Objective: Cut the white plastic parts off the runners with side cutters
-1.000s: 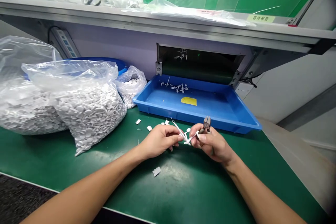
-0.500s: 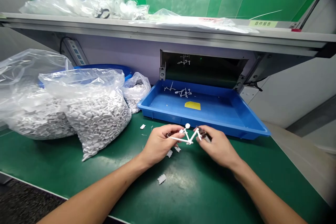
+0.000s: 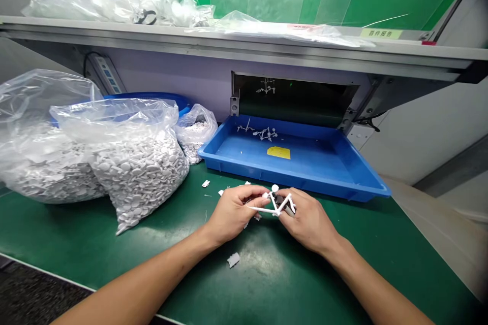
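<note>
My left hand point(image 3: 231, 212) is closed, pinching a white plastic sprue point(image 3: 277, 210) between thumb and fingertips. The sprue is a thin branching frame with round discs at its ends, held above the green table. My right hand point(image 3: 310, 217) is closed around small dark nippers point(image 3: 286, 205), mostly hidden by the fingers and the sprue. Their head is close against the sprue's branches; I cannot tell whether the jaws touch it. Below the hands lies a small flat white part point(image 3: 233, 260). Another white part point(image 3: 206, 184) lies left of my left hand.
A blue tray point(image 3: 366, 189) behind my hands holds several white sprues point(image 3: 266, 134) and a yellow label point(image 3: 278, 153). To the left stand clear bags point(image 3: 139, 162) full of white parts. A metal-edged shelf point(image 3: 229, 43) crosses above, over a dark wall opening point(image 3: 305, 99).
My right hand has moved left and slightly down, bringing the nippers in behind the sprue. The sprue has shifted slightly, and more white parts show behind my left hand.
</note>
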Demonstrator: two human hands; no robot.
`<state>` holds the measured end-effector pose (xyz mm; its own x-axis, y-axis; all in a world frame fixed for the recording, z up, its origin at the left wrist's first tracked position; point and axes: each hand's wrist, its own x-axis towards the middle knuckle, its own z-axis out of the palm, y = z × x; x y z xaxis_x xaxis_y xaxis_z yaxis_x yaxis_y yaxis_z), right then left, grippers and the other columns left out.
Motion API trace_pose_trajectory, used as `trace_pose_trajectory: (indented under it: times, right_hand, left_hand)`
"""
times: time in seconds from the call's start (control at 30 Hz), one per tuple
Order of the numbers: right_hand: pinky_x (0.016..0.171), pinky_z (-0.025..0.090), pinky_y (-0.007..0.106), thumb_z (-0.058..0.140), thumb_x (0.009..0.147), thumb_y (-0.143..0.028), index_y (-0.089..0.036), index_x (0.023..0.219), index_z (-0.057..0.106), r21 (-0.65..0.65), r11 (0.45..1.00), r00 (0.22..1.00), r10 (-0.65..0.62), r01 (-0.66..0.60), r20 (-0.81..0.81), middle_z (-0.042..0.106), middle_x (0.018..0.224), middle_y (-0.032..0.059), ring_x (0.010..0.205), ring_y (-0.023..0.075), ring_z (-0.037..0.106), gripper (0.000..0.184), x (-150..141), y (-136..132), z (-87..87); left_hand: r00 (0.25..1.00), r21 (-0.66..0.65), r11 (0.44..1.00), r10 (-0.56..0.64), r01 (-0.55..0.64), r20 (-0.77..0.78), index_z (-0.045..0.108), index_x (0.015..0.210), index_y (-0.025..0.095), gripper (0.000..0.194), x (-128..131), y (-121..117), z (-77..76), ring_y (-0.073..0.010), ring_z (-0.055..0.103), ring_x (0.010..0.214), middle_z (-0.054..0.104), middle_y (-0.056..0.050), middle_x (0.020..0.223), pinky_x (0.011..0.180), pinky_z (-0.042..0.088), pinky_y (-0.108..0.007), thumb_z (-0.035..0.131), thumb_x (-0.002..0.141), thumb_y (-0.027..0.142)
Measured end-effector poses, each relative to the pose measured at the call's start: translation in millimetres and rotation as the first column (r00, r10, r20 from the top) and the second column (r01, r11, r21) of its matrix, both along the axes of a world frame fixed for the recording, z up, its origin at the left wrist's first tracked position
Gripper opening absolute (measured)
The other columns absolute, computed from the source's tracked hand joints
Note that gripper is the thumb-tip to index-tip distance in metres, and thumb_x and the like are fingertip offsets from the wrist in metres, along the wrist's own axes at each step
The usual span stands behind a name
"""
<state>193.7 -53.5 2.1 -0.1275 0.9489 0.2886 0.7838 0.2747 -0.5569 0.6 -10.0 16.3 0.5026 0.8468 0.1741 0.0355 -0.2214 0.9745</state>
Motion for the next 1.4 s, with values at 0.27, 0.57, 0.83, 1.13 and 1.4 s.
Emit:
trace_pose_trajectory:
  times: [0.27, 0.57, 0.83, 1.13, 1.4]
  right_hand:
    - [0.071, 0.040, 0.028, 0.054, 0.080, -0.016, -0.026, 0.100, 0.062, 0.022, 1.000, 1.000, 0.012, -0.013, 0.026, 0.062, 0.089, 0.0003, 0.080, 0.0182, 0.054, 0.024, -0.2, -1.2, -2.3]
    - [0.063, 0.033, 0.025, 0.050, 0.084, -0.019, -0.021, 0.081, 0.059, -0.012, 1.000, 0.991, -0.012, 0.014, 0.133, 0.061, 0.077, 0.0008, 0.069, 0.0149, 0.052, 0.010, 2.4, 3.8, -11.5]
    - [0.054, 0.026, 0.024, 0.051, 0.082, -0.026, -0.020, 0.071, 0.061, -0.201, 0.956, 0.976, -0.204, 0.216, 0.077, 0.063, 0.066, 0.0006, 0.057, 0.0130, 0.051, 0.016, 40.5, 26.0, -16.4]
    - [0.069, 0.040, 0.025, 0.052, 0.083, -0.029, -0.020, 0.089, 0.067, -0.257, 0.966, 0.994, 0.004, -0.033, -0.114, 0.067, 0.083, 0.0011, 0.076, 0.0174, 0.059, 0.019, 49.9, 13.6, 11.9]
    - [0.072, 0.044, 0.022, 0.070, 0.068, -0.023, -0.024, 0.094, 0.070, -0.456, 0.634, 0.779, 0.536, -0.625, -0.324, 0.064, 0.096, 0.0000, 0.084, 0.0167, 0.059, 0.026, 8.6, -34.0, 53.1]
  left_hand:
    - [1.000, -0.006, 1.000, -0.018, 0.018, 0.015, 0.073, 0.100, 0.017, 0.019, 0.7, -1.5, -1.7, -0.0108, 0.059, 0.065, 0.069, -0.004, 0.087, 0.058, 0.052, -0.019, 0.064, 0.085, 0.026]
    - [0.999, 0.041, 0.999, 0.020, -0.019, -0.031, 0.074, 0.099, 0.017, 0.020, 6.2, 0.7, -7.8, -0.0126, 0.062, 0.068, 0.070, -0.004, 0.089, 0.058, 0.053, -0.019, 0.065, 0.084, 0.028]
    - [0.989, -0.072, 0.993, 0.087, -0.096, -0.121, 0.071, 0.104, 0.014, 0.029, 20.7, 13.0, -19.7, -0.0108, 0.061, 0.057, 0.067, -0.002, 0.070, 0.058, 0.053, -0.021, 0.067, 0.083, 0.033]
    - [0.989, 0.197, 0.973, 0.136, -0.123, -0.054, 0.070, 0.110, 0.016, 0.029, 3.2, 2.7, 2.2, -0.0130, 0.064, 0.070, 0.066, -0.007, 0.093, 0.061, 0.057, -0.024, 0.054, 0.092, 0.033]
    - [0.690, 0.883, 0.263, 0.718, -0.388, 0.090, 0.070, 0.111, 0.020, 0.026, -114.5, 16.1, 143.8, -0.0191, 0.064, 0.093, 0.069, -0.006, 0.105, 0.083, 0.053, -0.030, 0.057, 0.090, 0.027]
